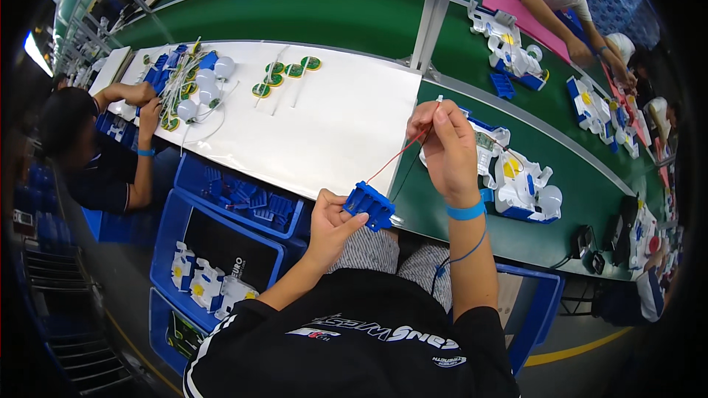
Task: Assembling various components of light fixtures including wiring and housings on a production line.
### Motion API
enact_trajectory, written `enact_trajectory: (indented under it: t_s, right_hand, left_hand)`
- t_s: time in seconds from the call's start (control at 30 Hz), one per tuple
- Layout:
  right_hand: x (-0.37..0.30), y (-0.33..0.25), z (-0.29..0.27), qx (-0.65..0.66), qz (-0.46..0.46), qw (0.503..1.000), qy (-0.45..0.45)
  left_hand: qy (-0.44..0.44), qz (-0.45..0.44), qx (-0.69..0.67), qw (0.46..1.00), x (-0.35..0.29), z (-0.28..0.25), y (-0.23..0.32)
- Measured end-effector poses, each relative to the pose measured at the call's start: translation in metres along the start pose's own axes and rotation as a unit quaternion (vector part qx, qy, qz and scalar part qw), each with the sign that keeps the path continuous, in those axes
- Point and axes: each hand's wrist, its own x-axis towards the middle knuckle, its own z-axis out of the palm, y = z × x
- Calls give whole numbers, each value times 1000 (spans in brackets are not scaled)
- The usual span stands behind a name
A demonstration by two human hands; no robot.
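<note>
Just over the near edge of the green bench [422,206], left grip [328,232] pinches blue battery holder [370,206] between thumb and fingers; fingertips underneath hidden by it. Right grip [448,144], higher up, thumb and fingers pressed together on red wire [398,153] and dark wire [404,171]; small white connector [440,99] pokes out above, exact contact unclear. Dark wire nearly lost against the green. White housings [527,191] part-covered by right hand and wrist. Co-worker at left [110,151] dim, lap cut by the bench; people far right tiny, smeared at the rim.

Containers: upper blue bin [298,215] full of blue plastic holders, jumbled; larger blue bin [278,267] below has white shells with yellow spots, plus black sheet; lower blue bin [157,317] partly hidden by the sleeve, contents hard to read.

Materials: holder is rigid plastic, slotted, tilted; wires thin, slack. Smooth white sheet [361,114] carries round green boards [293,71], glossy white globes [209,92] and tangled white cables [177,92]. Blue wristband [466,211] on right wrist, thin cord attached.
</note>
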Motion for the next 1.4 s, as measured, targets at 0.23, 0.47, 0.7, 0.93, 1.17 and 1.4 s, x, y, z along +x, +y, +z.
enact_trajectory:
  t_s: [0.23, 0.47, 0.7, 0.93, 1.17, 1.4]
  right_hand:
    - [5, 0, -5, 233, 63, 970, 8]
    - [-15, -18, -12, 12, -16, 1000, 4]
    - [-39, -47, -10, -145, -101, 984, -1]
    - [-69, -55, -8, -306, -193, 932, 27]
    - [-77, -64, -4, -398, -213, 892, 10]
    - [-82, -46, -19, -189, -71, 977, 66]
  left_hand:
    - [0, -4, 76, 997, 20, 0, -5]
    - [98, 231, 479, 841, 137, -41, 62]
    - [153, 187, 849, 471, 286, -112, 108]
    - [39, 116, 850, 512, 333, -125, 113]
    - [22, 97, 825, 556, 316, -126, 113]
    - [22, 28, 864, 502, 309, -123, 126]
